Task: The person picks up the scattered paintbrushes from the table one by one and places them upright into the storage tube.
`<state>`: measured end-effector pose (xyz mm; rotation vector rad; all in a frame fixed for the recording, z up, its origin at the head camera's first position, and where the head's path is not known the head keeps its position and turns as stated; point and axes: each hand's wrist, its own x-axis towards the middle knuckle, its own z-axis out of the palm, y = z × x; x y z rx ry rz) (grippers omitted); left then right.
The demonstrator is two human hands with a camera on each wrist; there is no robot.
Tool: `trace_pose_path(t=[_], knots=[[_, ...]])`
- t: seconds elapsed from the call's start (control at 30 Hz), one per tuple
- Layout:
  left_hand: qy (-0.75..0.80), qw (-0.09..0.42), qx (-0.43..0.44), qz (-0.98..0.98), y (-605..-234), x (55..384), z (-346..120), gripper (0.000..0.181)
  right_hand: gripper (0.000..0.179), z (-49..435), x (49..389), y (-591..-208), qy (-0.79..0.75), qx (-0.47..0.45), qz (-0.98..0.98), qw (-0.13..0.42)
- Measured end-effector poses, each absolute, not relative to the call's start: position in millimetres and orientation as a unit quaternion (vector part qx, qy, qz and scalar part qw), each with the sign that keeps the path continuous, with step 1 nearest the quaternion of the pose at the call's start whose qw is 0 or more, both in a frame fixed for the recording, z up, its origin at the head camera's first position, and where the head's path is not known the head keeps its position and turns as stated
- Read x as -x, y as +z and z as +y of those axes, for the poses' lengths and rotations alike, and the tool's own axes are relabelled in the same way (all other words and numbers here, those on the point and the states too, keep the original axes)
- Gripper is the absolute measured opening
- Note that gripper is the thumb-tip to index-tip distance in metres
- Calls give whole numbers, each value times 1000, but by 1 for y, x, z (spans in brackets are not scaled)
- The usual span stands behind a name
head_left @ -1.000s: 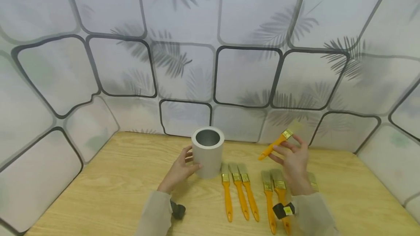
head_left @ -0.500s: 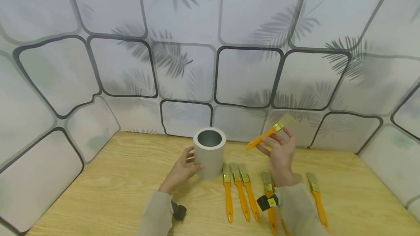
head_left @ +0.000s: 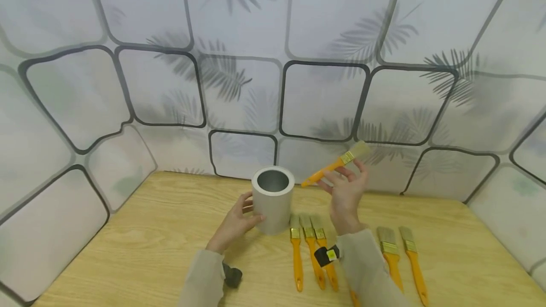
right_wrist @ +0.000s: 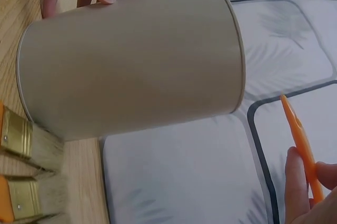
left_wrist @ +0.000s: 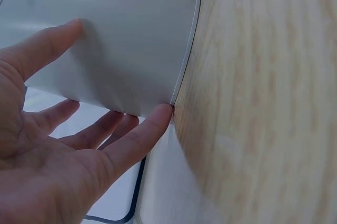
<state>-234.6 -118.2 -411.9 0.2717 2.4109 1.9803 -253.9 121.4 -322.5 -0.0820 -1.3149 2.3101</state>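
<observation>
A pale grey cylindrical container (head_left: 273, 212) stands upright on the wooden table, its open mouth facing up. My left hand (head_left: 236, 221) holds its left side, thumb (left_wrist: 58, 42) on the near wall and fingers around the far side, low near the base. To the right of the container, raised in the air, my right hand (head_left: 347, 195) pinches a paintbrush (head_left: 330, 169) by its orange handle. The bristles point up and right, and the handle's end points toward the container's rim. In the right wrist view only part of that orange handle (right_wrist: 301, 139) shows between thumb and fingers.
Three flat paintbrushes (head_left: 296, 255) lie side by side just right of the container, partly under the right forearm. Farther right lie a wider brush (head_left: 390, 250) and another brush (head_left: 413, 259); a handle tip (head_left: 355, 297) peeks out below the sleeve. A patterned wall (head_left: 320, 98) borders the table (head_left: 170, 212).
My right hand has moved left and slightly up with the paintbrush, bringing its handle close to the container. The brushes at the right have come into view. My left hand stays put.
</observation>
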Motion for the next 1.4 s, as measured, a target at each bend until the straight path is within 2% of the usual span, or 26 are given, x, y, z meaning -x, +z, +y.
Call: trace_pose_path(t=[0.53,0.83,1.03,1.2,1.4], knots=[[618,-4,-93,781,-415,237,-119,72,81,77,264,-332,831,0,-487,269],[623,3,-90,777,-412,234,-119,72,75,67,264,-342,751,-74,-577,312],[622,2,-94,777,-410,233,-120,73,71,60,261,-346,667,-156,-644,341],[624,5,-90,776,-411,235,-120,73,62,58,259,-348,608,-200,-686,345],[631,1,-95,770,-410,235,-119,72,42,59,259,-348,578,-228,-698,355]])
